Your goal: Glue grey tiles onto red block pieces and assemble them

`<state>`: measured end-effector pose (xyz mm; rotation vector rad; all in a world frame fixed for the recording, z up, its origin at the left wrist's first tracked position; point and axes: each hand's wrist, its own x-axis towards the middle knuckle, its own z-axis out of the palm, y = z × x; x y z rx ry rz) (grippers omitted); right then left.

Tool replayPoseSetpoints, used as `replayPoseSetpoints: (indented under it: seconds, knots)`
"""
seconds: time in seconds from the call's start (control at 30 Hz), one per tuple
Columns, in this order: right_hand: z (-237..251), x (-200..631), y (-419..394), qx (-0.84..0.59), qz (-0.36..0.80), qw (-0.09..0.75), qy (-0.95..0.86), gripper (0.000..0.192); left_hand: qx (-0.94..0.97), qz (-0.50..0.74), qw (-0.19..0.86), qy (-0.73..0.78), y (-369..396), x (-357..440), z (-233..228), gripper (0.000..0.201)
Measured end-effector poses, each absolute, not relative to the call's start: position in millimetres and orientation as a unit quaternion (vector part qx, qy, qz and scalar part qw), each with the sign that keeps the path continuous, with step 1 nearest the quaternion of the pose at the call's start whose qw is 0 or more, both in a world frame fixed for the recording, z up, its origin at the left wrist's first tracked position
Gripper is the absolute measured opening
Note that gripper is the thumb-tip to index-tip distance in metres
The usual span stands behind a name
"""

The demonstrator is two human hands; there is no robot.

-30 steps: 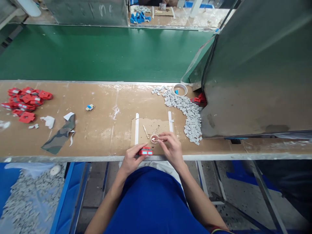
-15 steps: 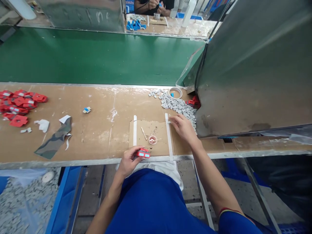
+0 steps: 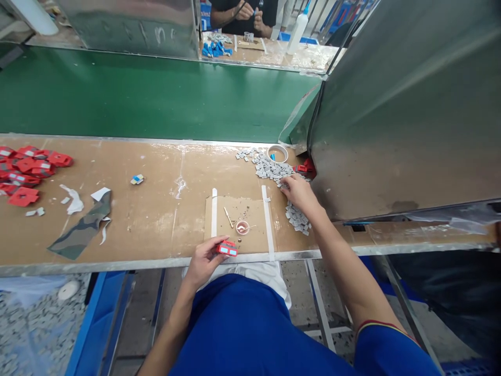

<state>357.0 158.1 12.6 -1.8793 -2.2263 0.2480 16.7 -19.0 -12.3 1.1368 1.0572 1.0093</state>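
Observation:
My left hand (image 3: 203,261) grips a red toy-vehicle-like plastic part (image 3: 227,248) with pale blue window-like patches, near the table's front edge. My right hand (image 3: 299,192) reaches into the pile of small flat grey pieces (image 3: 299,219) on the right. Its fingers are bent together at the pieces, and whatever is between the fingertips is hidden. A single grey piece (image 3: 267,199) lies on the right white tape strip (image 3: 268,224). Between the strips, a cardboard sheet (image 3: 256,243) bears a small round cup (image 3: 242,227) with a thin stick in it and a short pale stick (image 3: 228,218).
Several red parts (image 3: 29,166) are heaped at the far left, near a camouflage-patterned scrap (image 3: 84,227). A tape roll (image 3: 277,153) lies behind the grey pile. A large dark panel (image 3: 407,120) bounds the right side. Beyond the green belt (image 3: 148,96), a co-worker's hands (image 3: 250,15) are busy.
My right hand has moved from beside the right tape strip into the grey pile. A grey piece now rests on that strip. My left hand still holds the red part.

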Motion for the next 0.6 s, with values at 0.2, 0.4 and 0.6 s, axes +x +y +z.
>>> replayPoseSetpoints:
  seconds: [0.2,0.4,0.6]
  knots:
    - [14.1,353.8,149.0,-0.632,0.110,0.145,-0.753,0.032,0.489,0.434,0.598,0.464,-19.1,16.2,-10.3,0.041]
    - [22.3,360.9,129.5,-0.608,0.171,0.237,-0.738,0.031,0.480,0.440,0.607,0.457,-19.8,16.2,-6.3,0.040]
    - [14.8,339.3,87.6,-0.576,0.231,0.239,-0.747,0.029,0.492,0.435,0.608,0.446,-19.7,17.4,-3.5,0.040]
